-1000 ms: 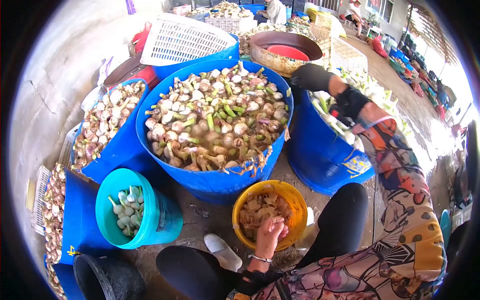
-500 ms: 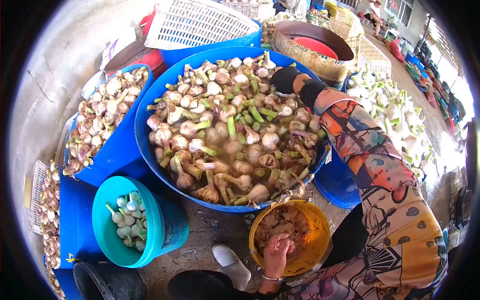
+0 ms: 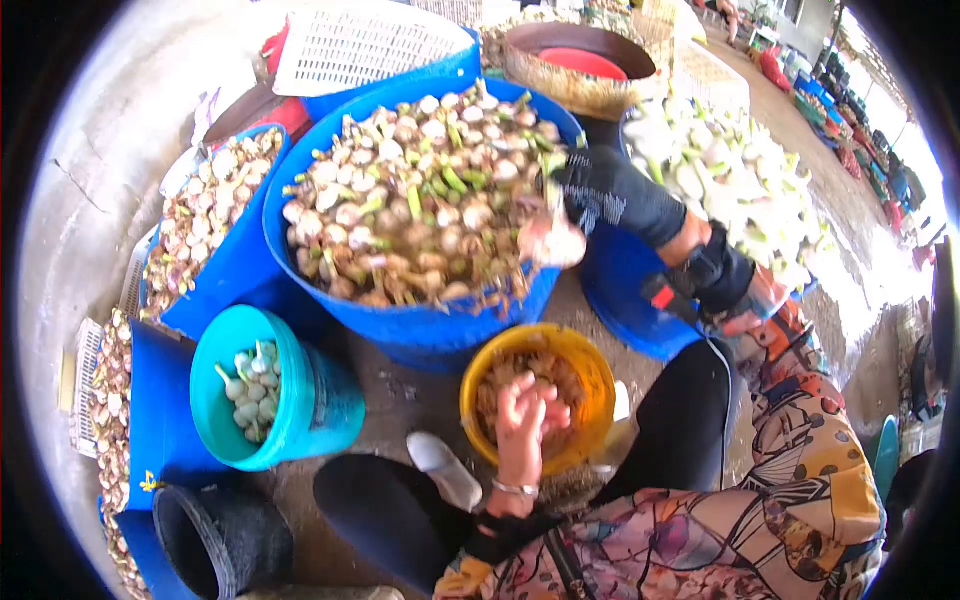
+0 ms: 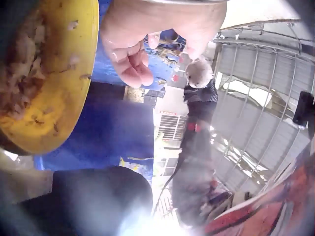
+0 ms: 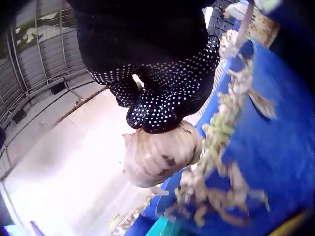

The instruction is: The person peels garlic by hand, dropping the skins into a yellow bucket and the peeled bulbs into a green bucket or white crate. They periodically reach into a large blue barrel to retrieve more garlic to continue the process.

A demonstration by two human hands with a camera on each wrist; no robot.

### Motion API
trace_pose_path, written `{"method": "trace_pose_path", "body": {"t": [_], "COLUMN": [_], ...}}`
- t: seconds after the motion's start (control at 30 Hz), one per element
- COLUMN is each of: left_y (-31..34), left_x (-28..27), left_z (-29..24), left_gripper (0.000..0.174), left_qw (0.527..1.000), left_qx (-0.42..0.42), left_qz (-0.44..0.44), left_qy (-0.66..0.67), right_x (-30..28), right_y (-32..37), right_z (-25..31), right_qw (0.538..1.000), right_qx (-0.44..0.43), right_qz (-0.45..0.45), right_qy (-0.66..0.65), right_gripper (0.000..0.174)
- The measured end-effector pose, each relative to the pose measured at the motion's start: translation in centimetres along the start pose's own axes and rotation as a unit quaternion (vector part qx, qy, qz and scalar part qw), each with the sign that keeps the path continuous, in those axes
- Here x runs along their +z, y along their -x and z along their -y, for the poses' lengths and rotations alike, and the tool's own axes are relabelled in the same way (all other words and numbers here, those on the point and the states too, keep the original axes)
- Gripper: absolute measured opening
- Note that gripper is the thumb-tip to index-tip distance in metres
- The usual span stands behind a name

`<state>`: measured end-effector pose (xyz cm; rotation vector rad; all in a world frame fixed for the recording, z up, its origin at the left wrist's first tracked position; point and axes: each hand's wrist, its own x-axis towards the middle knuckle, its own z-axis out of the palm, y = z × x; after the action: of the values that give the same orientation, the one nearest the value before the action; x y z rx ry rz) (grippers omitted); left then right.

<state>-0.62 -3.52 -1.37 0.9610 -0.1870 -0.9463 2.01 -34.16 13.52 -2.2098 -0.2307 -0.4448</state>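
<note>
My right hand (image 3: 615,200), in a black glove with white dots, pinches a garlic bulb (image 3: 552,240) by its stem at the right rim of the big blue tub (image 3: 400,320). Close up in the right wrist view, the bulb (image 5: 162,155) has pale skin with brown patches and hangs below the gloved fingers (image 5: 157,110). That tub is full of unpeeled garlic (image 3: 350,215) in cloudy water. My bare left hand (image 3: 525,425) is over the yellow bucket (image 3: 595,440) of peelings, its fingers loosely bent and holding nothing. The left wrist view shows wet fingers (image 4: 130,73).
A turquoise bucket (image 3: 340,415) with clean bulbs stands at the left, beside a black bucket (image 3: 265,545). Blue containers of unpeeled garlic line the wall. At the right a blue tub (image 3: 625,295) is heaped with white peeled garlic (image 3: 730,170). A white crate (image 3: 370,50) lies behind.
My right hand has moved from the peeled garlic to the big tub, then back toward me with a garlic bulb. My left hand's fingers have loosened over the yellow bucket.
</note>
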Motion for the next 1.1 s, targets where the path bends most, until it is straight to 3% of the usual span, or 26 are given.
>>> {"method": "trace_pose_path", "body": {"t": [0.03, 0.07, 0.1, 0.17, 0.2, 0.27, 0.37, 0.47, 0.5, 0.6, 0.67, 0.83, 0.9, 1.0, 1.03, 1.1], "left_y": [0.2, 0.6, 0.9, 1.2, 1.6, 2.0, 2.0, 1.8, 1.9, 2.0, 1.9, 1.6, 1.7, 1.8, 1.9, 2.2], "left_x": [0.5, 0.8, 0.9, 1.3, 1.5, 1.0, 0.1, -0.2, -0.1, 0.3, 0.5, -0.5, -0.7, -0.3, -0.6, -1.4], "left_z": [-0.2, -0.3, -0.2, -0.3, -0.7, 0.7, 0.8, 0.5, 0.3, 0.0, 0.2, 1.0, 1.1, 1.1, 1.1, 1.0], "left_gripper": [0.046, 0.05, 0.053, 0.055, 0.053, 0.05, 0.048, 0.047, 0.048, 0.047, 0.048, 0.055, 0.054, 0.049, 0.049, 0.052], "left_qw": [0.999, 0.997, 0.993, 0.982, 0.987, 0.993, 0.992, 0.992, 0.991, 0.998, 0.991, 0.958, 0.956, 0.987, 0.996, 0.971], "left_qx": [0.008, 0.014, 0.018, 0.007, -0.013, 0.009, 0.014, 0.057, 0.04, 0.058, 0.119, 0.19, 0.195, 0.142, 0.084, -0.033], "left_qz": [0.025, 0.048, 0.077, 0.121, 0.097, 0.071, 0.054, 0.06, 0.054, 0.034, -0.005, -0.043, -0.038, -0.037, 0.011, 0.108], "left_qy": [0.029, 0.057, 0.091, 0.143, 0.126, 0.094, 0.114, 0.1, 0.115, 0.021, -0.058, -0.208, -0.216, -0.072, 0.024, 0.211], "right_x": [1.9, 4.3, 7.0, 10.8, 11.9, 13.6, 13.6, 14.8, 14.1, 15.4, 16.1, 16.4, 16.8, 17.5, 17.0, 15.6], "right_y": [2.3, 4.2, 5.6, 8.2, 9.4, 11.2, 13.0, 14.3, 13.8, 14.6, 14.8, 14.8, 14.9, 14.7, 14.7, 15.1], "right_z": [0.8, 2.7, 3.4, 5.9, 5.7, 5.5, 6.1, 6.8, 8.3, 6.0, 4.6, 4.8, 4.2, 3.3, 3.5, 4.3], "right_qw": [0.999, 0.984, 0.993, 0.932, 0.926, 0.942, 0.902, 0.938, 0.919, 0.976, 0.975, 0.95, 0.964, 0.964, 0.932, 0.841], "right_qx": [0.01, 0.106, 0.003, 0.225, 0.258, 0.243, 0.267, 0.268, 0.327, 0.158, 0.132, 0.217, 0.193, 0.139, 0.21, 0.341], "right_qz": [0.014, 0.035, -0.015, -0.011, 0.038, 0.024, 0.032, 0.076, 0.114, 0.079, 0.077, 0.067, 0.059, 0.002, 0.023, 0.063], "right_qy": [-0.029, -0.139, -0.113, -0.283, -0.272, -0.228, -0.337, -0.206, -0.188, -0.126, -0.16, -0.213, -0.176, -0.227, -0.294, -0.416], "right_gripper": [0.029, 0.029, 0.028, 0.027, 0.027, 0.031, 0.035, 0.037, 0.037, 0.036, 0.038, 0.033, 0.027, 0.029, 0.03, 0.034]}}
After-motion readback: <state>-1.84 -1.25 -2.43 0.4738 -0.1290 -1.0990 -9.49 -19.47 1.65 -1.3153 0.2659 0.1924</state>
